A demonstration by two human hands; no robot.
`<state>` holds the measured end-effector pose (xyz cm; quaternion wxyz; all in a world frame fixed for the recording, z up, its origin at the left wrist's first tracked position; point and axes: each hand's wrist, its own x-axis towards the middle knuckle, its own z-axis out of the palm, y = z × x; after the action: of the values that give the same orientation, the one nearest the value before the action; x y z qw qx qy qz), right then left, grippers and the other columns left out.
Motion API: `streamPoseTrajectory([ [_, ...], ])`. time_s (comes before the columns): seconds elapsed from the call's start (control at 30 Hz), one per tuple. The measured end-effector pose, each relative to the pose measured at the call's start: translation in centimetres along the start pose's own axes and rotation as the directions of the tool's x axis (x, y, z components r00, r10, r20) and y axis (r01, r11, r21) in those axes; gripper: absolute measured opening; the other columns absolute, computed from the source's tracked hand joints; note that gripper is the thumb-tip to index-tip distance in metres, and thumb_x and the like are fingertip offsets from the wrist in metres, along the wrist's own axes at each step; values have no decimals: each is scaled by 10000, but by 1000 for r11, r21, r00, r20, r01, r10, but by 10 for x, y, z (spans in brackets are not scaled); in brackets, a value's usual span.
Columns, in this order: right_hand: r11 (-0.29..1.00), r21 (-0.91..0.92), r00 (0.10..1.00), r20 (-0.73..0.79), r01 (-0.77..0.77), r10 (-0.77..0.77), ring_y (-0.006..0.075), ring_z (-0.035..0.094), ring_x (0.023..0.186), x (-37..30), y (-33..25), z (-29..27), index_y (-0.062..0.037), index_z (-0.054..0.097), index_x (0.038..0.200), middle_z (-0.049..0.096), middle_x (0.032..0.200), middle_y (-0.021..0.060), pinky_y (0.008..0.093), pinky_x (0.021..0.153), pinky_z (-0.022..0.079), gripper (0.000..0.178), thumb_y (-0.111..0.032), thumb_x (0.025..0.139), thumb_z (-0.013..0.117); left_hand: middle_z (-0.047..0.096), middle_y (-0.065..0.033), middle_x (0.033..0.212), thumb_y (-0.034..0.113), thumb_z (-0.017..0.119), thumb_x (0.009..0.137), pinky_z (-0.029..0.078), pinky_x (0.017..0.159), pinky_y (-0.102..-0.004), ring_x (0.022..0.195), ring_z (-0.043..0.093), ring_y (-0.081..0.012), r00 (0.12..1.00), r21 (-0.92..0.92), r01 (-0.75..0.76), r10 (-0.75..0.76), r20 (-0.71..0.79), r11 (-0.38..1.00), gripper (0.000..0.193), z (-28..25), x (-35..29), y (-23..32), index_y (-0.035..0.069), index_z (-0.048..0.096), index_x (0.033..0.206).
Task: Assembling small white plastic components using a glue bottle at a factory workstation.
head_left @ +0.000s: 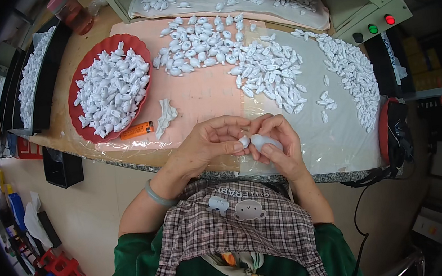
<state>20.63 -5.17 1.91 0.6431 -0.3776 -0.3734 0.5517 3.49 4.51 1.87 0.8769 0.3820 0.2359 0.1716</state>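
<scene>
My left hand (204, 146) pinches a small white molded piece (244, 141) between thumb and fingertips. In my right hand (284, 145) is a larger, rounded white piece (267, 143), gripped between thumb and fingers. The two pieces meet or nearly meet at the table's front edge; whether they are joined I cannot tell. Beyond my hands lie loose white pieces in groups: rounded figures (198, 44) on the pink sheet, longer ones (273, 72) to their right, and slim ones (350, 67) along the far right.
A red scalloped bowl (74, 112) heaped with white figures stands at left, near an orange packet (137, 130) and a crumpled white scrap (166, 118). Behind is a machine housing (365, 1) with lit buttons. A black tray (55, 74) and a jar (72, 16) are far left.
</scene>
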Motion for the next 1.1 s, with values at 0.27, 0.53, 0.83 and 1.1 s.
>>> streamPoseTrajectory([
  [0.27,994,-44,959,-261,99,-107,140,592,610,-2,-17,-13,-23,493,1074,597,958,153,183,449,409,379,-158,809,728,622,-146,1105,3,618,860,521,901,-297,1014,635,-233,998,-191,57,-57,3,980,326,-10,-10,0,-42,569,1179],
  [0.53,915,-370,929,-257,159,-266,137,584,565,-10,-26,-3,-2,483,1175,637,925,176,184,449,415,464,-302,872,666,636,-166,1072,20,624,859,543,863,-298,969,653,-244,999,-298,47,-41,26,953,319,-15,-14,-5,-29,573,1170],
  [0.83,627,-711,889,-6,319,-459,134,570,582,-19,-28,-2,18,464,1191,646,906,191,207,488,422,438,-349,957,514,637,-181,1080,9,633,849,555,834,-283,939,665,-238,998,-269,53,-44,40,962,320,-17,-15,-5,-44,578,1160],
  [1.1,545,-770,882,48,331,-468,135,578,581,-21,-29,-4,18,479,1168,662,895,201,209,494,427,406,-322,952,529,649,-167,1034,18,610,868,545,841,-275,948,666,-239,998,-241,36,-24,51,970,305,-14,-15,-5,-58,575,1162],
])
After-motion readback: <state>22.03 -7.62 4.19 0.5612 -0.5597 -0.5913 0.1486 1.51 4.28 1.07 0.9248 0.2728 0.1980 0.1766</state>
